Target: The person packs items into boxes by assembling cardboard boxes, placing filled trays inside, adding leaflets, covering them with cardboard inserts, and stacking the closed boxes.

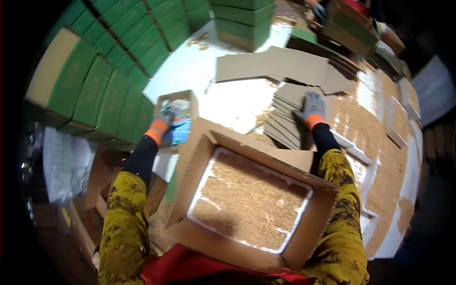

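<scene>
An open cardboard box (190, 209) stands in front of my body, holding a white tray full of brown shavings (251, 202). My left hand (164, 119), in a grey and orange glove, reaches into a small carton (194, 107) with blue and clear plastic packets (180, 130). Its fingertips are at the packets, and whether they grip one is not clear. My right hand (313, 108) lies with fingers stretched out on a stack of flat cardboard pieces (285, 121), beyond the box's far right side.
Green boxes (111, 95) are stacked at the left, with more (242, 23) at the back. Flat cardboard sheets (266, 65) lie on the white table (183, 71). Shavings and white trays (396, 121) cover the right side. Another person's gloved hand (317, 10) shows at the top.
</scene>
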Action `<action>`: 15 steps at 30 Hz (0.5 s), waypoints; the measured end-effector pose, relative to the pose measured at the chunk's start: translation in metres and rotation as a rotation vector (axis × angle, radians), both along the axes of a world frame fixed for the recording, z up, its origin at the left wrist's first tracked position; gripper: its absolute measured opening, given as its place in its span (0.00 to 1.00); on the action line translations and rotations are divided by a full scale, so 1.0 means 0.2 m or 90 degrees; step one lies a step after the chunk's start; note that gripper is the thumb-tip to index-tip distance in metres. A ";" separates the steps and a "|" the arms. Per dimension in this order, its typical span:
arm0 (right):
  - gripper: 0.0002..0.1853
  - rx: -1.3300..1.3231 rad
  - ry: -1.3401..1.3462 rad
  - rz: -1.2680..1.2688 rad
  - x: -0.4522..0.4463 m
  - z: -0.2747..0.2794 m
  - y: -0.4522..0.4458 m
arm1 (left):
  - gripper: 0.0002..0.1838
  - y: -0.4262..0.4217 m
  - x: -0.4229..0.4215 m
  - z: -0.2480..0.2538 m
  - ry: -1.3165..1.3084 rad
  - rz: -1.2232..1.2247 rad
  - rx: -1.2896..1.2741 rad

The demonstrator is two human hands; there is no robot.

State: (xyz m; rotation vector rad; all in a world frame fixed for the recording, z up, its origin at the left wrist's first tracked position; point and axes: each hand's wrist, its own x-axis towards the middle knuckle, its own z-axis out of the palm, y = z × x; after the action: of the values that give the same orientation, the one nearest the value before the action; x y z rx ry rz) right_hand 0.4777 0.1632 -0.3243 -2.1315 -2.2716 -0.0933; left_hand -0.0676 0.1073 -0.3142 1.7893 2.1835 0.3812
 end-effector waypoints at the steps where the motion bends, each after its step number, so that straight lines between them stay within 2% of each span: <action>1: 0.44 -0.026 -0.065 -0.048 -0.03 -0.04 0.03 | 0.19 0.01 -0.08 -0.03 0.030 -0.104 0.003; 2: 0.37 -0.051 -0.103 -0.030 -0.07 -0.01 0.00 | 0.20 -0.01 -0.03 0.03 0.005 -0.048 -0.023; 3: 0.25 -0.100 -0.106 0.029 -0.08 -0.02 0.03 | 0.19 0.03 -0.07 0.03 -0.013 -0.069 -0.081; 5: 0.16 -0.235 -0.188 0.069 -0.10 0.02 0.04 | 0.18 0.02 -0.05 0.00 -0.058 0.018 -0.032; 8: 0.14 -0.073 -0.029 0.117 0.01 0.10 -0.08 | 0.20 0.04 -0.08 -0.01 -0.049 0.018 -0.027; 11: 0.10 0.255 0.232 0.227 -0.02 0.44 -0.30 | 0.17 0.08 -0.17 -0.05 -0.061 0.149 0.050; 13: 0.11 0.320 0.486 0.155 0.03 0.62 -0.47 | 0.13 0.00 -0.17 0.10 0.151 -0.077 0.209; 15: 0.09 0.288 0.808 -0.070 0.11 0.77 -0.66 | 0.12 -0.21 0.29 0.68 -0.412 -0.016 0.298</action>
State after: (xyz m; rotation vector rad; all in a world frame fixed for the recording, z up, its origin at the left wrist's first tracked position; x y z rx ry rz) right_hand 0.4994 0.0310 -0.1711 -1.3685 -1.2166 0.5256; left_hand -0.0096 0.0644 -0.1780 1.5749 1.6888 1.3424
